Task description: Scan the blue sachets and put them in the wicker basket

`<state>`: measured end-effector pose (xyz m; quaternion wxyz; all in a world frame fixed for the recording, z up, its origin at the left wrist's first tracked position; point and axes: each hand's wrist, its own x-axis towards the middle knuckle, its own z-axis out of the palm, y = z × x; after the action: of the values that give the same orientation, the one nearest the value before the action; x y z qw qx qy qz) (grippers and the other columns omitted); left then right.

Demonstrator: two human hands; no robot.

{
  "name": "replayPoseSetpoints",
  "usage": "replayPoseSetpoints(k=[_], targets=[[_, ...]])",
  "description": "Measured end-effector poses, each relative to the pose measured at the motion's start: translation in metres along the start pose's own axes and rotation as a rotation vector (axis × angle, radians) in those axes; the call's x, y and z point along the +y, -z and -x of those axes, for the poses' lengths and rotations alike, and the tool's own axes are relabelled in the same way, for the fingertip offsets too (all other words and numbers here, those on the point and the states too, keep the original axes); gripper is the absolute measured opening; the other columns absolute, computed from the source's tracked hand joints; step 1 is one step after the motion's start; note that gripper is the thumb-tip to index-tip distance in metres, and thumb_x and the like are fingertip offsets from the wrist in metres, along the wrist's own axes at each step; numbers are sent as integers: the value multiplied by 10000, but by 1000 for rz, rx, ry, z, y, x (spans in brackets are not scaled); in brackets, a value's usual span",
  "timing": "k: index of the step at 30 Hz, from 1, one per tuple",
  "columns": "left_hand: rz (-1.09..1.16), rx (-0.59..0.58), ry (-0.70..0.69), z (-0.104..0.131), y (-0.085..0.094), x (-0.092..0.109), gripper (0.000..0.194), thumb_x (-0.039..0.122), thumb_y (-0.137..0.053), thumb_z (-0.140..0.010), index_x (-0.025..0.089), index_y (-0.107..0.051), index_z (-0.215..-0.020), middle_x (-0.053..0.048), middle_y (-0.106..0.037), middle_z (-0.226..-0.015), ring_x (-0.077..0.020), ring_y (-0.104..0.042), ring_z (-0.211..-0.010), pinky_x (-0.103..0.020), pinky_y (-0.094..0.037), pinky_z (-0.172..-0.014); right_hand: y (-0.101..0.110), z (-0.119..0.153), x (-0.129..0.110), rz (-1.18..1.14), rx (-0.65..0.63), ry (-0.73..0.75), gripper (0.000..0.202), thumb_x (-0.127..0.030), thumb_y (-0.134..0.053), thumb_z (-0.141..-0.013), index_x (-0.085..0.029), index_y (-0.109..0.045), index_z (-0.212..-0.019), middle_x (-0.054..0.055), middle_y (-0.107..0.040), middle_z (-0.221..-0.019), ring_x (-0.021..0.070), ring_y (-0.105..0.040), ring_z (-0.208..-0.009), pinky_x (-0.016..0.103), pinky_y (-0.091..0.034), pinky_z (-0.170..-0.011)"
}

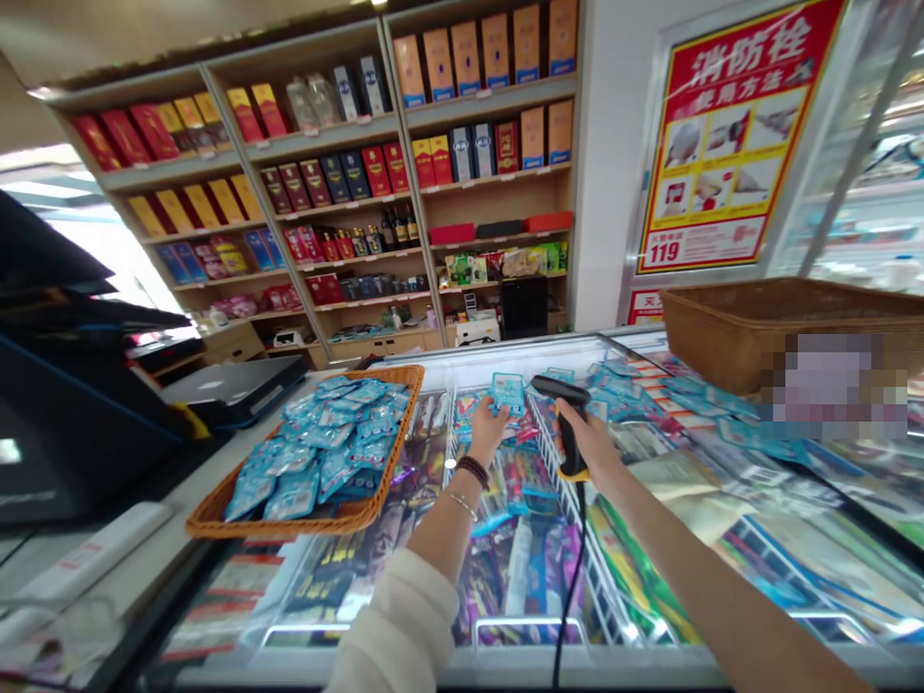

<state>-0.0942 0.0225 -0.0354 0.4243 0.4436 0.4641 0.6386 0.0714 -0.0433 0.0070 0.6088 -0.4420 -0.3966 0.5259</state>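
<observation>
My left hand [489, 429] is closed on the lower edge of a small blue packet [508, 390], held up over the glass-topped freezer. In my right hand [586, 435] is a black and yellow barcode scanner [570, 443], its head tilted toward the packet and its cord hanging down. The scanner and packet are a short way apart. To the left, an orange-brown wicker basket [404, 423] holds a heap of similar blue packets [328, 438]. More blue packets [621, 390] lie spread on the glass to the right of the scanner.
Under the glass, the freezer [530, 630] holds wrapped goods in white wire baskets. A larger brown basket [722, 322] stands at the right on the freezer. A dark checkout machine [79, 404] is at the left. Shelves of boxed bottles [353, 178] line the back wall.
</observation>
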Motion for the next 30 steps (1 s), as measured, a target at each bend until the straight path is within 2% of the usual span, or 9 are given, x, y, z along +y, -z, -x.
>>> replayPoseSetpoints(k=[4,11,22,30], targets=[[144,-14,-19,17,6,4,285,205,-751,-767,202,-502,-905,84,-519,-634,-106,-619,-605,-378,-618,-816,-8,8,0,73,-93,31,412,-573,-761,-748,-198,-597,-709,-20,-578,-493,103,-491,-354,222,-400,-338],[147,31,-5,23,8,8,349,260,-797,-743,191,-512,-931,19,-604,-793,-131,-675,-708,-375,-608,-826,-15,24,-10,266,-223,154,497,-630,-690,-784,-207,-541,-569,6,-548,-402,100,-468,-321,219,-385,-354],[101,21,-24,19,10,0,348,263,-788,-759,206,-482,-915,54,-584,-711,-108,-644,-642,-337,-612,-779,-16,23,-5,291,-243,176,504,-648,-692,-786,-212,-550,-575,-8,-536,-385,103,-464,-303,223,-379,-343],[105,33,4,20,8,3,324,231,-766,-786,208,-484,-944,57,-558,-664,-168,-688,-694,-327,-590,-735,-20,32,-13,352,-262,154,500,-642,-662,-787,-220,-524,-555,-7,-527,-374,99,-455,-301,219,-370,-345]])
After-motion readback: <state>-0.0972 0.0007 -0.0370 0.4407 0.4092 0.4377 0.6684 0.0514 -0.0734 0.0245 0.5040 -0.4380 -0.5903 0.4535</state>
